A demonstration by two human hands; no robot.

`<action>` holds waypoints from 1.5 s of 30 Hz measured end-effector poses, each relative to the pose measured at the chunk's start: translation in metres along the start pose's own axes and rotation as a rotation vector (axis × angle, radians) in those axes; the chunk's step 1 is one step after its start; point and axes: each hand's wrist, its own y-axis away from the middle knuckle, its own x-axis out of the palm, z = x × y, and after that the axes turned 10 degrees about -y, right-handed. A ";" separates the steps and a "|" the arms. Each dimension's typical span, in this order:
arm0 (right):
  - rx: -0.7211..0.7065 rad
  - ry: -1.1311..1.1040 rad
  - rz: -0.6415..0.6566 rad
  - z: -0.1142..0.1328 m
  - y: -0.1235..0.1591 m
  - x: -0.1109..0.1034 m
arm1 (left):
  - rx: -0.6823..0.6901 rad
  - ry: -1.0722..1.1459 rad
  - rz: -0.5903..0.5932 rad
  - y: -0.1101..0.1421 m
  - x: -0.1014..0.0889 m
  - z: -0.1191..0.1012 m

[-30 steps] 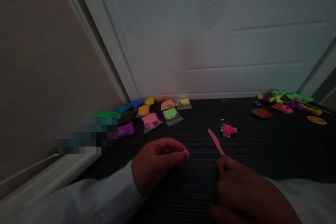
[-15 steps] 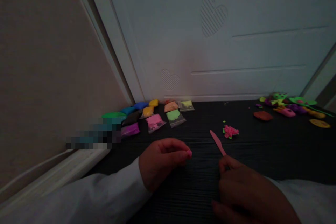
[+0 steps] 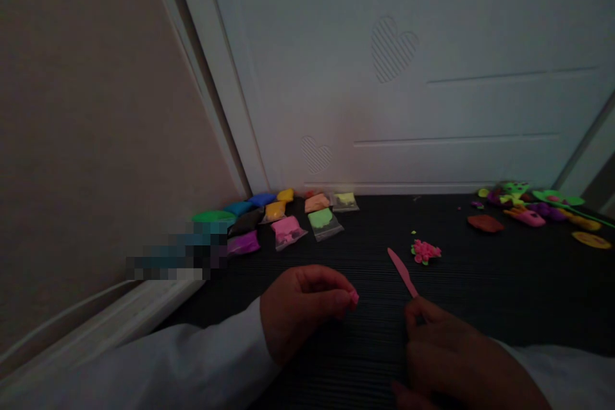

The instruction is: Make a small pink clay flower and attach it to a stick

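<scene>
Between the thumb and fingertips of my left hand (image 3: pixel 307 311) is a small lump of pink clay (image 3: pixel 354 298), held just above the dark tabletop. My right hand (image 3: pixel 456 349) is closed round the handle of a pink plastic knife (image 3: pixel 402 271), whose blade points away and to the left. The knife's handle is mostly hidden in the fingers. Beyond the blade, on the right, lies a cluster of pink clay flowers (image 3: pixel 426 251) with bits of green round its edge. A tiny green scrap (image 3: pixel 414 232) sits just behind it.
Bags of coloured clay, among them a pink bag (image 3: pixel 287 232) and a light green bag (image 3: pixel 324 223), lie at the back left. A reddish-brown clay piece (image 3: pixel 485 223) and a pile of colourful clay shapes (image 3: pixel 523 205) are at the back right. A white panel (image 3: pixel 336 77) rises behind the black table (image 3: pixel 365 359).
The whole view has shifted slightly, so everything appears a little lower and to the right. Both hands keep the same grips on the clay and the knife.
</scene>
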 end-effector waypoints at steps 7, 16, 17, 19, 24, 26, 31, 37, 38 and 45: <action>-0.044 0.046 0.052 -0.005 -0.003 0.003 | -0.010 -0.042 -0.026 0.000 0.000 0.000; -0.007 0.080 0.050 0.001 -0.002 0.000 | -0.003 -0.042 -0.008 0.000 0.001 -0.001; -0.009 0.078 0.042 0.001 -0.002 0.000 | 0.000 -0.041 0.000 0.000 0.001 -0.001; -0.031 0.055 0.031 0.001 -0.003 0.001 | 0.003 -0.041 0.010 0.000 0.000 0.000; -0.061 -0.012 -0.048 0.001 -0.003 0.003 | -0.021 -0.035 -0.010 0.000 0.000 -0.001; -0.056 -0.029 -0.071 0.001 0.001 0.003 | -0.022 -0.030 -0.018 0.000 0.001 -0.001; -0.118 -0.062 -0.066 -0.001 0.004 0.001 | -0.030 -0.002 -0.006 0.001 0.001 -0.002; -0.010 -0.183 -0.213 -0.002 0.003 -0.011 | -0.029 -0.005 0.010 0.003 0.001 -0.003; -0.017 -0.211 -0.226 -0.003 0.003 -0.012 | -0.022 -0.015 0.013 0.003 0.001 -0.003; -0.014 -0.402 -0.228 -0.009 0.008 -0.018 | -0.027 -0.040 0.036 0.004 0.002 -0.004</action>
